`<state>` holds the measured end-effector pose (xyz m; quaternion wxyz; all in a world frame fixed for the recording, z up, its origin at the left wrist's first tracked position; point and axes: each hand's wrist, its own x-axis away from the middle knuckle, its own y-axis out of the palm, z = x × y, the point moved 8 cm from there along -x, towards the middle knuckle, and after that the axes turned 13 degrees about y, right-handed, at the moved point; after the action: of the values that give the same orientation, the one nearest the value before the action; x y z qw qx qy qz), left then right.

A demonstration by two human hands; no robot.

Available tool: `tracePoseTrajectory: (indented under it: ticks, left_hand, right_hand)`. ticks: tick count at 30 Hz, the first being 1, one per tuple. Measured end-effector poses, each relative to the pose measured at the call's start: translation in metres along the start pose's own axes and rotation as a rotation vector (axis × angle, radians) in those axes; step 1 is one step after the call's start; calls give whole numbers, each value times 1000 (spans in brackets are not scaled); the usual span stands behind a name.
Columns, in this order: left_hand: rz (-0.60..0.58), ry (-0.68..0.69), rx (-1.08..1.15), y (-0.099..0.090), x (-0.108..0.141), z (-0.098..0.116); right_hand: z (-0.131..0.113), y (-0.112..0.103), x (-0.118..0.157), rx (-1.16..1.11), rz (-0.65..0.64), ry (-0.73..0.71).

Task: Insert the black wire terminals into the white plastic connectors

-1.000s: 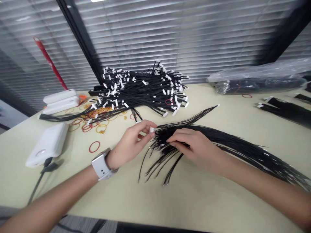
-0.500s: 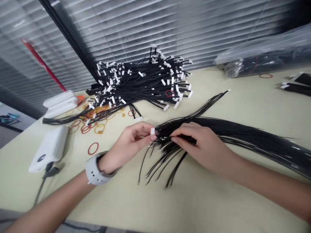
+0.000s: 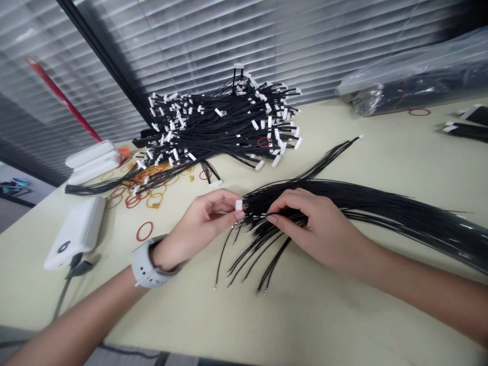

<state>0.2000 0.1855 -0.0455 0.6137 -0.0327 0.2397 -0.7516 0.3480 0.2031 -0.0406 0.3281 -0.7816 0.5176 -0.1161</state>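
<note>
Between thumb and fingers, my left hand [image 3: 204, 223] pinches a small white connector [image 3: 239, 205] at the left end of a thick bundle of black wires [image 3: 366, 195]. My right hand [image 3: 320, 229] pinches a thin black wire near its metal tip, just right of the connector. A short gap lies between the two hands' fingertips. Loose wire ends [image 3: 247, 259] with small metal tips fan out on the table below the hands. The bundle runs off to the right, passing behind my right hand.
A heap of black cables with white connectors [image 3: 221, 127] lies at the back. Left of it are rubber bands [image 3: 133, 199] and a white power bank [image 3: 78, 231] with a plugged cable. Plastic-wrapped cables [image 3: 412, 91] lie at the back right of the table [image 3: 305, 325].
The view has shifted slightly. A wire tip now shows a little more clearly at my right fingertips; both hands keep nearly the same pose.
</note>
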Motion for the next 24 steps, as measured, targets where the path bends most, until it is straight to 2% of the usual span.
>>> tracePoseTrajectory:
  ticks: [4, 15, 24]
  left_hand:
    - [-12, 5, -5, 1, 0, 1]
    - [-23, -13, 17, 2, 1, -1]
    - [12, -93, 134, -1, -1, -9]
  right_hand:
    - [1, 2, 0, -1, -11, 26]
    - [-3, -3, 2, 18, 32, -36]
    - [6, -5, -3, 62, 76, 33]
